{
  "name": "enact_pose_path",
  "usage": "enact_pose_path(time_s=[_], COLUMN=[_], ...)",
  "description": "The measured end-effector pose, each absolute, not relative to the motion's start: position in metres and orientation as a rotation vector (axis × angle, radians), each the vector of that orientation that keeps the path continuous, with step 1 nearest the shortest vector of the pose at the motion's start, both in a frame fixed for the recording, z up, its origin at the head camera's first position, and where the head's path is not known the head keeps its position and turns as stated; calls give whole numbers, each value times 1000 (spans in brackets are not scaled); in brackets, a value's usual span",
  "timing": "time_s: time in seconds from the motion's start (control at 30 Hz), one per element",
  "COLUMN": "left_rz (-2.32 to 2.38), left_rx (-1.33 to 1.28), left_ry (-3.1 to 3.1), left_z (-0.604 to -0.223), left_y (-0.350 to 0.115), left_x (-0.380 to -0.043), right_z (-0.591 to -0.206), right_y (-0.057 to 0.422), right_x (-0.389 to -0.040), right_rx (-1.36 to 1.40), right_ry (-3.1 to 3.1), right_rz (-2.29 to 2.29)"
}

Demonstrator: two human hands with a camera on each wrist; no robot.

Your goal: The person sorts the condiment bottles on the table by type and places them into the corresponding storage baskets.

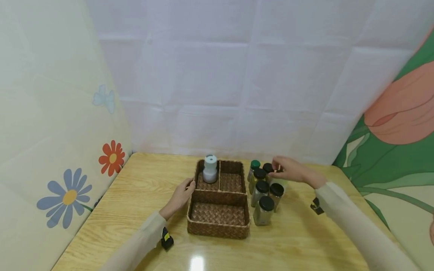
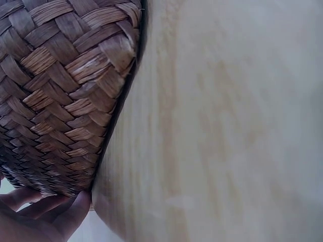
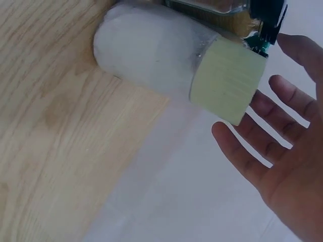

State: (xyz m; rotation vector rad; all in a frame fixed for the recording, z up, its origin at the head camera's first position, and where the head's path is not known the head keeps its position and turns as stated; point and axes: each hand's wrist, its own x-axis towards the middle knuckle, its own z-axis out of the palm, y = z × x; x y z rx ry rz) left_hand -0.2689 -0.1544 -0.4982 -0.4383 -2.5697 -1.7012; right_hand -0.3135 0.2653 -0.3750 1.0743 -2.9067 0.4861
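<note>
A woven basket (image 1: 217, 230) with three compartments stands on the table. My left hand (image 1: 180, 195) lies along its left side, fingers touching the woven wall (image 2: 60, 101). A pale bottle with a rounded body (image 1: 210, 175) stands upright in the back left compartment. To the basket's right, my right hand (image 1: 294, 171) reaches over the back of a group of jars. The right wrist view has its fingers spread around the pale yellow-green lid (image 3: 229, 80) of a jar with white contents (image 3: 149, 50), the thumb held apart from them.
Several clear jars with black lids, among them a front one (image 1: 263, 211), crowd beside the basket's right wall. A green-lidded jar (image 1: 255, 165) stands at the back of this group. A white cloth (image 1: 210, 75) hangs behind the wooden table (image 1: 135, 188).
</note>
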Motion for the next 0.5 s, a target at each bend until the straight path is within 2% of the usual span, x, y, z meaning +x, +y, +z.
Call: enact_pose_path(time_s=[0.5], left_rz=[-1699], left_rx=[-426], left_ry=[-2563], left_z=[-494], left_y=[-154], left_x=[-264], right_z=[-397], right_y=[284], right_x=[-295], right_rx=[868], right_ry=[-2879], right_rz=[921])
